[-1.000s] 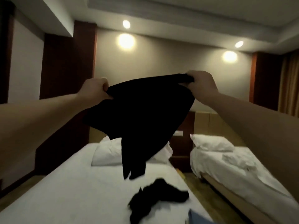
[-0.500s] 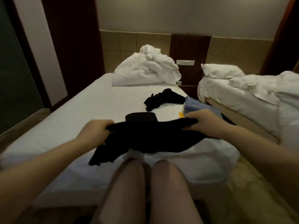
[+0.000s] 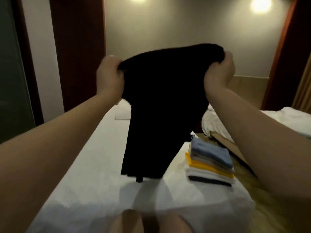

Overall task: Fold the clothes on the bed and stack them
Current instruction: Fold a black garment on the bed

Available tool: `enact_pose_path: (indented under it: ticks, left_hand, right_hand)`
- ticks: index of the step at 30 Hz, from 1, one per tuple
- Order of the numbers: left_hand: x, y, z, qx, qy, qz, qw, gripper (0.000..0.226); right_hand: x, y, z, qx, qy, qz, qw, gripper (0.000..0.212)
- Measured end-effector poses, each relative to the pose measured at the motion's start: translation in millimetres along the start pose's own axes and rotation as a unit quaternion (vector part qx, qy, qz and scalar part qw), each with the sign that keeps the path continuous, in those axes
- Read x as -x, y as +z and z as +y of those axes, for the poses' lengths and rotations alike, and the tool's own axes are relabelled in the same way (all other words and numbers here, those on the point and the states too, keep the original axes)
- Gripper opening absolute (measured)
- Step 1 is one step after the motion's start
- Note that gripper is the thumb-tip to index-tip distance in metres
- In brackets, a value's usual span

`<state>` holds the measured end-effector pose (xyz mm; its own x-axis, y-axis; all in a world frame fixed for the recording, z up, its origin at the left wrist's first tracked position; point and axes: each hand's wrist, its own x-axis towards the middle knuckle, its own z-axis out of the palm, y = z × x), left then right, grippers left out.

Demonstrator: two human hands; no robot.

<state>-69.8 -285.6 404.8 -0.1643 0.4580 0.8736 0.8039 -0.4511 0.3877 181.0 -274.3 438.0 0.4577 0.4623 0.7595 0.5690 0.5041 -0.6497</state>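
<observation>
Gripping with curled fingers (image 3: 117,65) of the left hand (image 3: 109,76) and of the right hand (image 3: 220,73), one at each end of the bunched top edge of a black fabric garment (image 3: 161,101). Held up in the air above the white-sheeted bed (image 3: 87,165), hanging long and narrow, lower hem just over the sheet near the middle; impossible to tell whether touching.

Probably shaking out before the first fold. To do it well: spread the hands wider to pull the top edge taut, let the cloth hang free of creases, then lower it flat on the bare sheet toward the near edge and smooth before folding.

Near the right edge of the bed, a neat stack of folded clothes (image 3: 210,162): blue on top, then grey, yellow, white, dark at the bottom. Close beside the hanging hem, so keep the swing clear or risk toppling it.

Farther out: a white pillow (image 3: 122,112) at the head end, a second bed with rumpled white bedding (image 3: 286,121) across the gap on the right, bare knees (image 3: 131,221) at the near edge.
</observation>
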Motion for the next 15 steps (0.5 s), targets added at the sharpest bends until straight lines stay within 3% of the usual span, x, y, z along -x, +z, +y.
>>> enact_pose_path:
  ticks: [3, 6, 9, 13, 15]
  left_hand:
    - [-31, 5, -2, -0.106, 0.034, -0.105, 0.988, 0.022]
    - [-63, -18, -2, -0.109, -0.001, -0.049, 0.993, 0.023]
    - [-91, -33, 16, -0.138, 0.023, -0.071, 0.988, 0.027]
    - [-105, -28, 19, -0.111, 0.029, -0.114, 0.987, 0.026]
    - [-104, -21, 8, -0.100, 0.010, -0.146, 0.984, 0.029]
  right_hand:
    - [-31, 6, -15, 0.126, -0.041, -0.111, 0.985, 0.037]
    - [-62, -17, -38, 0.113, -0.113, -0.049, 0.986, 0.037]
    - [-76, -31, -52, 0.128, -0.137, -0.070, 0.980, 0.039]
    - [-88, -29, -51, 0.093, -0.089, -0.118, 0.985, 0.029]
    - [-86, -33, -44, 0.010, -0.016, -0.237, 0.971, 0.028]
